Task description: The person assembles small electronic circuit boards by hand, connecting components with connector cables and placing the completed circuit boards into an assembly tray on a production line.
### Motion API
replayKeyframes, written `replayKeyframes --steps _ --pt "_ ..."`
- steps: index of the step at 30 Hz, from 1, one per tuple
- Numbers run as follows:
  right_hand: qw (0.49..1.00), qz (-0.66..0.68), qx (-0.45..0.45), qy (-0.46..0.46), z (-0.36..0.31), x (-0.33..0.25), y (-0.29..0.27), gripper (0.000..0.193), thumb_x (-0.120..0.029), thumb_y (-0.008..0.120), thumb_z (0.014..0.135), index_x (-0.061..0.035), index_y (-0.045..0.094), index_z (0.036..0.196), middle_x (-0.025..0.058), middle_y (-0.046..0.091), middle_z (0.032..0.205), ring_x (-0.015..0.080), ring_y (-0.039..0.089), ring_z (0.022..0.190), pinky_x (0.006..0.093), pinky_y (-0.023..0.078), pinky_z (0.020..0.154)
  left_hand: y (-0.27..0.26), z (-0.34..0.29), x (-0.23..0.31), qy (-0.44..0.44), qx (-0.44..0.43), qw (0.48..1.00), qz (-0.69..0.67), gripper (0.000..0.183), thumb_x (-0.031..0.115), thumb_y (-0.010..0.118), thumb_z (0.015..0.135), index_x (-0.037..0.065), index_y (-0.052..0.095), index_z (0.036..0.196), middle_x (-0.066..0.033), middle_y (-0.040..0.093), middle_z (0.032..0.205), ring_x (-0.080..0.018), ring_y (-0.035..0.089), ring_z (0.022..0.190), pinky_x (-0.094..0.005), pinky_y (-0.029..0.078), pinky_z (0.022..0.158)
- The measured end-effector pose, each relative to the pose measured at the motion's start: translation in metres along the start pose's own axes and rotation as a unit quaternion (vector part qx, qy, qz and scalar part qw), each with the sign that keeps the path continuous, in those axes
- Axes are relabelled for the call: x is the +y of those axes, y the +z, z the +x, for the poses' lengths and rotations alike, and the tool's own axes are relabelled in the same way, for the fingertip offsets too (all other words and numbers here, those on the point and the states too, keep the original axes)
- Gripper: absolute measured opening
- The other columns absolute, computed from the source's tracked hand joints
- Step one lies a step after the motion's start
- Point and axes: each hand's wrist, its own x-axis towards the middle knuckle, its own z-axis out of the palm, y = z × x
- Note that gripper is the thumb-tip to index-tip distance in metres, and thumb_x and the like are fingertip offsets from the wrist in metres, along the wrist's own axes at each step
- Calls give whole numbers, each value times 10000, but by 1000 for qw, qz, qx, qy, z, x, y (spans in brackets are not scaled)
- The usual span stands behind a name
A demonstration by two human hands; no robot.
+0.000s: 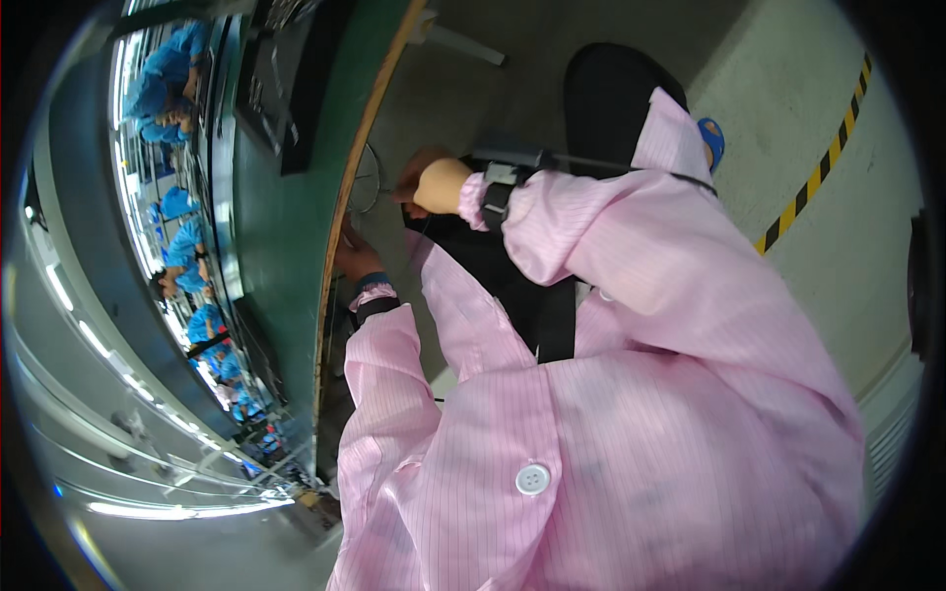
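My right hand [439, 187] is over my black-trousered knee [453, 241], to the right of the table edge. Its fingers are curled together, and whatever they may hold is too dark to make out. Lower and further left, my left hand [357, 258] is close against the wooden edge of the green table [286, 227]. Shadow and the edge obscure its fingertips. A thin wire ring [369, 182] shows beside the table edge, near both hands. Pink striped sleeves [631, 236] cover my arms, with a dark strapped device [500, 189] on the right wrist.
A black tray [276, 118] lies on the table. A dark round seat [621, 94] stands beyond my right arm, near a blue shoe [710, 141]. Yellow-black tape [816, 177] crosses the floor. Several people in blue [177, 69] sit along benches at the far left.
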Motion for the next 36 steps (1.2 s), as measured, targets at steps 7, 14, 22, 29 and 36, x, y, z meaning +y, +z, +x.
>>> replayKeyframes --steps 7,14,22,29,36 --pt "986 -94 131 -47 28 -8 68 323 -279 635 821 -73 675 576 21 639 535 127 634 517 281 504 534 -5 -7 15 -108 -47 976 -186 201 104 541 941 12 680 1054 -76 699 901 -143 649 821 -290 519 714" --pt "981 -124 126 -74 30 -12 56 238 -203 642 852 -11 715 731 72 693 649 134 677 574 270 550 577 18 -5 4 -111 -21 965 -238 191 65 531 931 20 683 1038 -50 689 865 -127 642 805 -267 523 698" --pt "988 -105 111 -19 28 -22 58 260 -240 651 861 -1 714 779 73 701 678 137 693 620 274 561 624 19 -6 -1 -110 -50 960 -253 188 110 535 926 59 695 1012 -62 709 942 -144 665 817 -275 514 735" --pt "985 -112 88 -97 55 12 46 261 -204 697 841 36 679 942 114 714 819 179 702 678 310 580 614 37 -9 -18 -61 -40 997 -35 227 215 522 937 90 707 978 -67 716 961 -188 678 884 -316 500 777" --pt "985 -164 18 -42 78 10 27 249 -232 604 878 -12 676 970 141 703 893 224 689 761 335 559 713 43 4 -9 -8 -19 992 -128 246 260 553 928 67 700 967 -105 711 942 -284 669 886 -366 503 788"
